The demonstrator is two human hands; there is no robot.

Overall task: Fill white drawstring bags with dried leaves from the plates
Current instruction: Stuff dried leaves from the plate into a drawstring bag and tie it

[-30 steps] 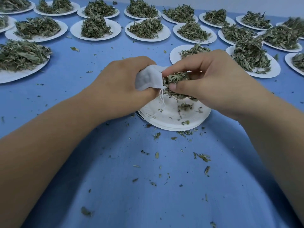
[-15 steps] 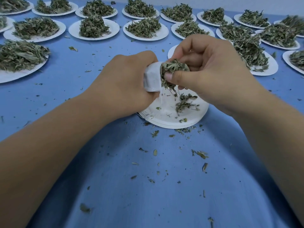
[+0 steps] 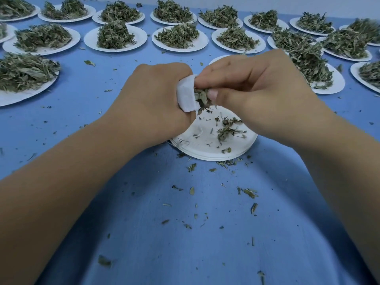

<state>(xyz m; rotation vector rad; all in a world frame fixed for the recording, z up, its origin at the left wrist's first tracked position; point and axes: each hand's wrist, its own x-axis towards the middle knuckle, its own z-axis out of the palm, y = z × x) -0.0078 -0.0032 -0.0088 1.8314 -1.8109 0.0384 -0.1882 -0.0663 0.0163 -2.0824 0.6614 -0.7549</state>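
**Bag and leaves over the near plate**

The white drawstring bag (image 3: 186, 93) sits above the near plate (image 3: 205, 150), gripped in my left hand (image 3: 152, 103) with the fingers curled round it. My right hand (image 3: 257, 95) pinches a clump of dried leaves (image 3: 202, 97) at the bag's opening, thumb and fingers closed on it. Loose scraps (image 3: 228, 130) lie on the near plate and across the blue tabletop (image 3: 185, 243). Beyond, heaped plates (image 3: 115, 38) stand in rows.

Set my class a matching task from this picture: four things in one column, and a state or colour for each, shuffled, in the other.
Column A
1 left hand
2 right hand
3 nearest plate
4 table cover

Column B
a blue, strewn with leaf bits
b holds the white bag
c almost bare, only a few scraps on it
d pinches dried leaves at the bag's mouth

Pairs: 1-b, 2-d, 3-c, 4-a
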